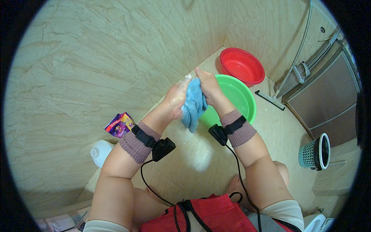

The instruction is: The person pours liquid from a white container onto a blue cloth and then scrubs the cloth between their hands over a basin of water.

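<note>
A blue cloth (192, 105), wet-looking and bunched up, hangs between my two hands above the tiled floor. My left hand (176, 98) grips its left side, with some white foam at the thumb tip. On the cloth's upper right side my right hand (209, 87) is closed, thumb pointing up. Just beyond and beneath my right forearm stands a green plastic basin (242, 100), partly hidden by that arm. Both forearms wear mauve knitted cuffs with black straps and small black devices, each with a cable.
A red plastic basin (242, 66) stands in the corner behind the green one. Further right are a floor squeegee (270, 100) and a teal perforated bin (307, 155). At left, a purple Comfort pouch (119, 126) and a white bottle (102, 153) stand by the wall. Wet patches shine on the floor.
</note>
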Demonstrator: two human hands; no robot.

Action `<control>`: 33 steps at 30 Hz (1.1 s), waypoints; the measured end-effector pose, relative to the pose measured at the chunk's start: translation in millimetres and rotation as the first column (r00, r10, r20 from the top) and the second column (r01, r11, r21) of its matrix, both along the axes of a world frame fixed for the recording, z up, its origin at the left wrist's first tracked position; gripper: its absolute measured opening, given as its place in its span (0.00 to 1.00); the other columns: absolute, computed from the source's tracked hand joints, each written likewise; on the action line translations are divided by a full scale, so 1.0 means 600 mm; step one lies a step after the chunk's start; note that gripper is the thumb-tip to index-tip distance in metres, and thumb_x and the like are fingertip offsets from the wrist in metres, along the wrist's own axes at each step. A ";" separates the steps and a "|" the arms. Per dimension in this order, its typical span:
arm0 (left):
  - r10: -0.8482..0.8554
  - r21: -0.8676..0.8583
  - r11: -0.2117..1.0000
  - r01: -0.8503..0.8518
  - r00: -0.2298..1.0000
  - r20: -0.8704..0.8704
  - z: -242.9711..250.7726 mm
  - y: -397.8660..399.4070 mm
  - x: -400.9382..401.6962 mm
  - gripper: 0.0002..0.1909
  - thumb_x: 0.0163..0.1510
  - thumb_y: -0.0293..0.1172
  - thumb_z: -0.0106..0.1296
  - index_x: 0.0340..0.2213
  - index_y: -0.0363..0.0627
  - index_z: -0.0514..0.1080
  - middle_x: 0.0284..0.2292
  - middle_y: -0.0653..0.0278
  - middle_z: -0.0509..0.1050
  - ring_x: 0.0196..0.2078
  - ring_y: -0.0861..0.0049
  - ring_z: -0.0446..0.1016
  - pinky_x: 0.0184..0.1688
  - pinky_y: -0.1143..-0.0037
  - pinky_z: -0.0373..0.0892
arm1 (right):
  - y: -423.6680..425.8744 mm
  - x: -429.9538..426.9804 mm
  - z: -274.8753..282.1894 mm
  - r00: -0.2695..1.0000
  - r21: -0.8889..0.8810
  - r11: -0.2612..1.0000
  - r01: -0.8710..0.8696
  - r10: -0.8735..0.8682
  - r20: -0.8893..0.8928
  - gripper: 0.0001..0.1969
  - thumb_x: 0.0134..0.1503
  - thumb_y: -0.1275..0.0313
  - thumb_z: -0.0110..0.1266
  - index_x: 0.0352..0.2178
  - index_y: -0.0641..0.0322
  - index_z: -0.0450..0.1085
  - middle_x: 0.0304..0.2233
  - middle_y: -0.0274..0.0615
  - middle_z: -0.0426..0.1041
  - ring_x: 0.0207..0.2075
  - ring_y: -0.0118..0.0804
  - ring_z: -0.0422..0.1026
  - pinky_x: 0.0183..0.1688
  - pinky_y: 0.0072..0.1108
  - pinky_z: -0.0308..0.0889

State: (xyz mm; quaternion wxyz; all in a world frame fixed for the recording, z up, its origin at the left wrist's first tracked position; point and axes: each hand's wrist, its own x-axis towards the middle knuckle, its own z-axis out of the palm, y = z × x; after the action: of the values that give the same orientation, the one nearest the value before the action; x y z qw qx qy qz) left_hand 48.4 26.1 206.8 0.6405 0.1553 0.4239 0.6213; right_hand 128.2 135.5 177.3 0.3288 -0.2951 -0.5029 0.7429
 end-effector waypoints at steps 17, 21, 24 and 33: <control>0.263 0.262 0.945 -0.198 0.933 -0.245 -0.011 0.006 -0.088 0.13 0.57 0.36 0.43 0.40 0.40 0.65 0.33 0.63 0.71 0.36 0.75 0.72 0.40 0.72 0.71 | 0.001 0.028 0.022 0.926 0.063 0.924 -0.377 0.378 0.009 0.18 0.50 0.71 0.57 0.43 0.63 0.64 0.34 0.36 0.71 0.31 0.27 0.70 0.31 0.18 0.66; 0.329 0.234 0.925 -0.299 0.939 -0.102 -0.029 0.021 -0.081 0.12 0.58 0.39 0.41 0.35 0.43 0.65 0.32 0.63 0.71 0.35 0.74 0.72 0.39 0.71 0.71 | -0.009 0.006 0.004 0.990 0.295 0.955 0.020 0.023 -0.139 0.09 0.52 0.69 0.54 0.34 0.60 0.67 0.31 0.34 0.72 0.30 0.25 0.69 0.29 0.20 0.64; 0.367 0.129 0.927 -0.352 0.922 -0.124 -0.042 0.007 -0.087 0.14 0.58 0.43 0.41 0.32 0.44 0.65 0.31 0.63 0.71 0.35 0.74 0.72 0.38 0.70 0.71 | -0.101 -0.017 0.024 0.988 0.688 0.723 0.071 -0.147 0.053 0.08 0.53 0.67 0.53 0.26 0.60 0.67 0.20 0.38 0.70 0.22 0.30 0.69 0.24 0.22 0.63; 0.195 0.054 0.979 -0.196 0.981 0.020 -0.073 0.020 -0.012 0.17 0.56 0.44 0.44 0.35 0.42 0.68 0.33 0.62 0.72 0.33 0.72 0.73 0.38 0.70 0.70 | -0.072 0.000 0.005 0.851 0.943 0.330 0.029 -0.504 0.151 0.16 0.56 0.60 0.44 0.21 0.61 0.67 0.18 0.53 0.68 0.22 0.56 0.68 0.24 0.37 0.62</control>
State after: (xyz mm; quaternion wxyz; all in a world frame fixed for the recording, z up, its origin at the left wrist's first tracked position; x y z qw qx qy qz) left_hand 41.0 38.3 163.3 0.5747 0.1262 0.4148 0.6940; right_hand 128.3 92.5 180.6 0.4397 -0.2948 -0.8275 0.1872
